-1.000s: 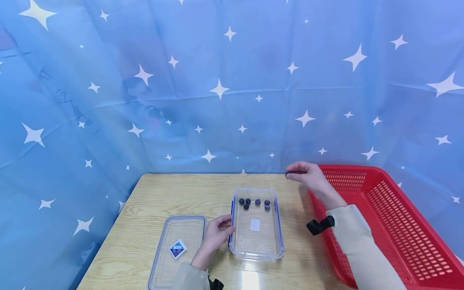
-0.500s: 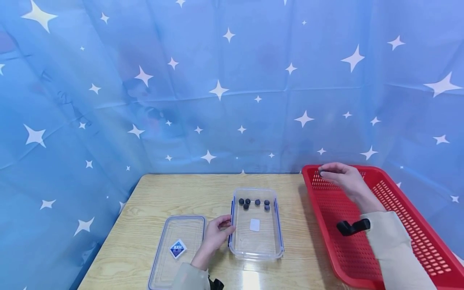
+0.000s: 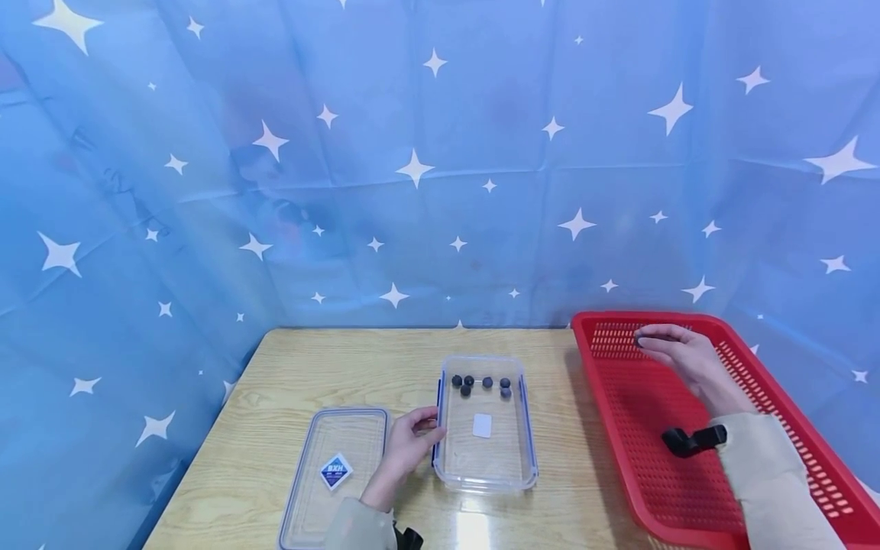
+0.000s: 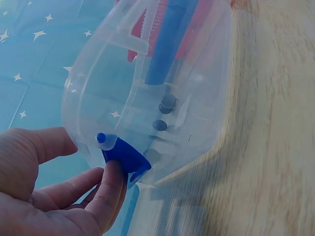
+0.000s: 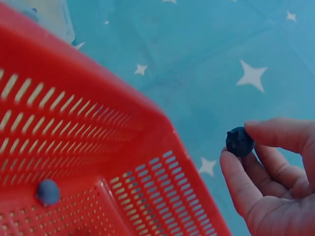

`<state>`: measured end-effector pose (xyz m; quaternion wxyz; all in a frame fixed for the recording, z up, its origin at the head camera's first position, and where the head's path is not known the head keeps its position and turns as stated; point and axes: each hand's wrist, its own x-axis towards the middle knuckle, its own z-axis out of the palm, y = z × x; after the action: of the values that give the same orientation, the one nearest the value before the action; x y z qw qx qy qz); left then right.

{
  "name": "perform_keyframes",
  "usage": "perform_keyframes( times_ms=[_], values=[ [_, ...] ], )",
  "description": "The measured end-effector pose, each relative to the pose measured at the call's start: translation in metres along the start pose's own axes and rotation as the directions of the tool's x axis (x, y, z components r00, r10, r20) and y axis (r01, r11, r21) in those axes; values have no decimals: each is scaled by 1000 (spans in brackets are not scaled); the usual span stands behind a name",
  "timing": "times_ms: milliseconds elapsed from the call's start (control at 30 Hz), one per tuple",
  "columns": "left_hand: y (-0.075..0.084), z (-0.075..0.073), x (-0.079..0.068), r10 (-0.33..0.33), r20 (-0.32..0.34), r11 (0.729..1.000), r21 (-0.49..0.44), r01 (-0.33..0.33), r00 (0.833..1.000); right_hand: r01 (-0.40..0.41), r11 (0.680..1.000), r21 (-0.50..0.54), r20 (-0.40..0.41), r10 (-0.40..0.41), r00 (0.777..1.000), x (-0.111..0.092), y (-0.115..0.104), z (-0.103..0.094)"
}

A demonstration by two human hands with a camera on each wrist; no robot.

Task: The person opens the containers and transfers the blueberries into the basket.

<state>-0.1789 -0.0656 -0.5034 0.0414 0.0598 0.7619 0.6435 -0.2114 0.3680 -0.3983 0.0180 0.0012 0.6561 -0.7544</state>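
Note:
My right hand pinches a dark blueberry between thumb and fingertips, above the far part of the red plastic basket. In the right wrist view another blueberry lies inside the basket. My left hand holds the left side of a clear food container, thumb at its edge and fingers against a blue latch. Several blueberries sit at the container's far end. A white rectangular patch shows in the middle of its floor.
The container's clear lid, with a blue diamond label, lies on the wooden table left of the container. Behind the table hangs a blue curtain with white stars. The basket's tall perforated walls stand at the right.
My right hand has moved right with the blueberry, from beside the basket's far left corner to over its inside. My left hand has stayed on the container.

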Motion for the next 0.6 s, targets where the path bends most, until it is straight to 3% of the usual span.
perform_keyframes(
  times_ms=[333, 467, 533, 600],
  values=[
    [2, -1, -1, 4, 1, 1000, 3, -4, 1000, -18, 999, 32, -12, 19, 1000, -3, 10, -12],
    [0, -1, 0, 10, -3, 1000, -1, -10, 1000, -21, 1000, -7, -15, 21, 1000, -1, 15, -19],
    [-1, -1, 0, 15, -3, 1000, 1, -15, 1000, -20, 999, -41, -12, 20, 1000, 3, 21, -25],
    [-1, -1, 1, 11, -3, 1000, -5, -11, 1000, 8, 1000, 18, 43, -9, 999, 14, 35, -41]
  ],
)
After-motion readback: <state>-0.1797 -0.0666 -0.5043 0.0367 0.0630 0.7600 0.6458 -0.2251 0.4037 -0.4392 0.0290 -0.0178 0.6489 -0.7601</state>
